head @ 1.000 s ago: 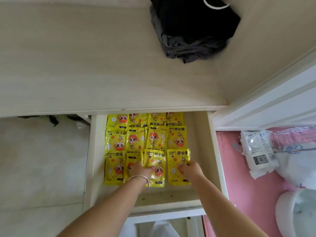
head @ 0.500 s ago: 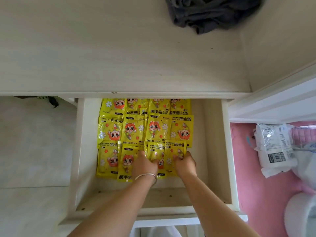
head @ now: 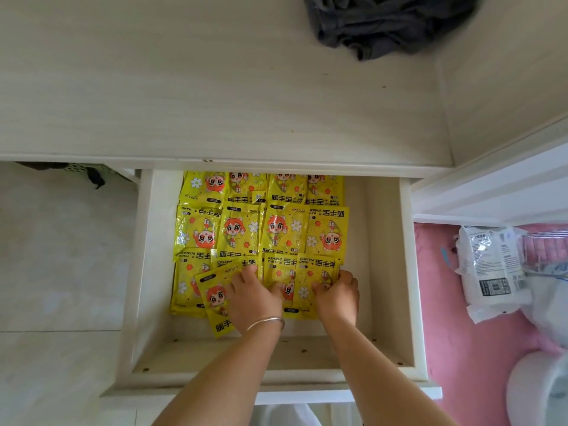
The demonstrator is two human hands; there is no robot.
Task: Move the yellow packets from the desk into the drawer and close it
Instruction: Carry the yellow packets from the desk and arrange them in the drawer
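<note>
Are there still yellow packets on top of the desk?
No, the desk top holds only a dark grey cloth; the yellow packets all lie inside the open drawer.

Both forearms outstretched, left hand (head: 252, 295) and right hand (head: 336, 295) palm-down, fingers (head: 246, 273) loosely bent.

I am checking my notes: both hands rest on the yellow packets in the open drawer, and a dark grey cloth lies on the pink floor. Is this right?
Not quite. In the head view the dark grey cloth lies on the pale wooden desk top, not on the pink floor. The rest holds: left hand and right hand rest on the yellow packets in the open drawer.
</note>
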